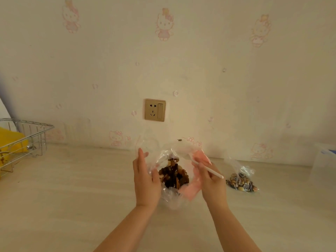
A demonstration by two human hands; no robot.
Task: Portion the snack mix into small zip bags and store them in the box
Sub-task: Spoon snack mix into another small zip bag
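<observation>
Wire rack (pixel 27 135): far left of the bench (pixel 72 188), close to the back edge by the wall; something yellow (pixel 11 140) sits inside it.

Left hand (pixel 145 180): forearm comes in from the bottom edge, angled up and slightly right. Palm faces right, fingers fairly straight and pointing up toward the wall, thumb curled in front over the plastic. It holds the left side of the big clear bag (pixel 171 195), keeping the mouth spread.

Big clear bag: middle of the bench, between the two hands, mouth open upward. A dark heap of snack mix (pixel 172 175) shows inside.

Pink scoop (pixel 192 186): pale pink, lies inside the bag along its right side, just beside the mix.

Right hand (pixel 212 184): forearm rises from the bottom edge, leaning left. Fingers curled round a thin white handle (pixel 209 170), whose free end sticks out to the right past the knuckles. Whether the handle joins the scoop, cannot tell.

Small zip bag (pixel 241 180): filled with mix, lies on the bench right of the right hand, apart from it.

Clear box (pixel 325 160): far right bench edge, near the wall, partly cut off.

Wall socket (pixel 155 110): on the wall above the big bag.
</observation>
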